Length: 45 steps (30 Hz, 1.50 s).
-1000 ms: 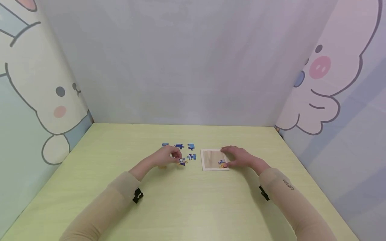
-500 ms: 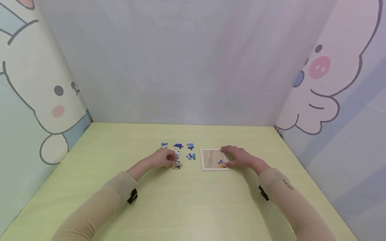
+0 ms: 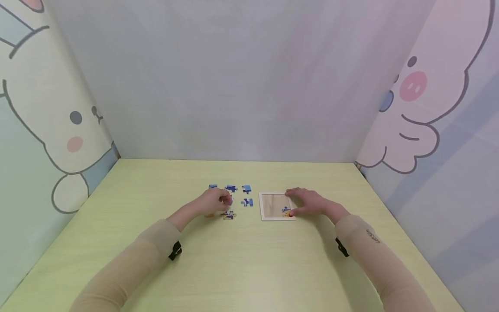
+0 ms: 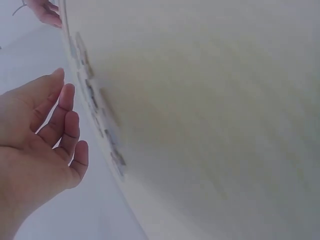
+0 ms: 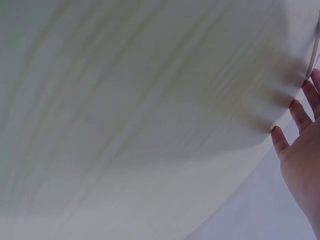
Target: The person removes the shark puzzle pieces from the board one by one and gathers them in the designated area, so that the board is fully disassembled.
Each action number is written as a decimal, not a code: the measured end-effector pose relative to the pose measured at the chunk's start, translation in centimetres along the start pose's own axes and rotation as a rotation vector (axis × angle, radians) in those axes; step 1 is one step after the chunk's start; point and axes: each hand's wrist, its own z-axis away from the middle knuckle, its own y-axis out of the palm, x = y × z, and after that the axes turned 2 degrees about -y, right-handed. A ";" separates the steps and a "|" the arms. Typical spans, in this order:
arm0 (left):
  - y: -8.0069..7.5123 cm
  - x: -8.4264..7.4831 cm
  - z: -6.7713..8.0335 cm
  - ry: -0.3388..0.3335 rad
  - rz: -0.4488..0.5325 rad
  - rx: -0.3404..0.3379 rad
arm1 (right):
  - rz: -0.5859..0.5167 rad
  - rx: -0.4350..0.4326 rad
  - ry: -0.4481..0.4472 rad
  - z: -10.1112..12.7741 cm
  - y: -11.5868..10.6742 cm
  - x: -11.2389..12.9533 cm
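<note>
My left hand (image 3: 213, 202) hovers over several blue, white and yellow jigsaw pieces (image 3: 247, 202) laid out left of centre. Its fingers (image 4: 61, 122) are loosely bent, with nothing between thumb and forefinger in the left wrist view. Just below the fingertips lies one jigsaw piece (image 3: 229, 215); others are partly hidden behind the hand. On the right, a wooden puzzle frame (image 3: 277, 219) lies flat, with a blue-and-yellow corner piece (image 3: 286, 209) in its lower right corner. My right hand (image 3: 308, 203) rests at the frame's right side, fingers spread, thumb at that corner piece.
The pale yellow table (image 3: 249, 260) ends at a grey cloth backdrop (image 3: 234, 86). Printed cartoon panels stand at the left and right sides. Two pieces, a dark blue piece (image 3: 231, 189) and a light blue piece (image 3: 246, 189), lie in the far row.
My left hand has shifted a jigsaw piece left, let it go among the others and lifted slightly above it. My right hand stays at the frame.
</note>
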 end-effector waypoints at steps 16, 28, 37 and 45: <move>1.2 -4.6 -3.3 0.154 -0.043 0.015 | -0.060 0.059 -0.031 0.3 -0.9 -0.4; 4.0 -7.5 -6.3 0.128 -0.039 0.000 | -0.059 0.049 -0.020 0.1 -0.4 -0.7; 6.5 -8.1 -8.0 0.078 -0.051 0.047 | -0.063 0.050 -0.011 0.2 -0.4 -0.5; 7.2 -8.9 -8.4 0.057 -0.106 0.133 | -0.075 0.044 -0.018 0.1 -0.3 -0.7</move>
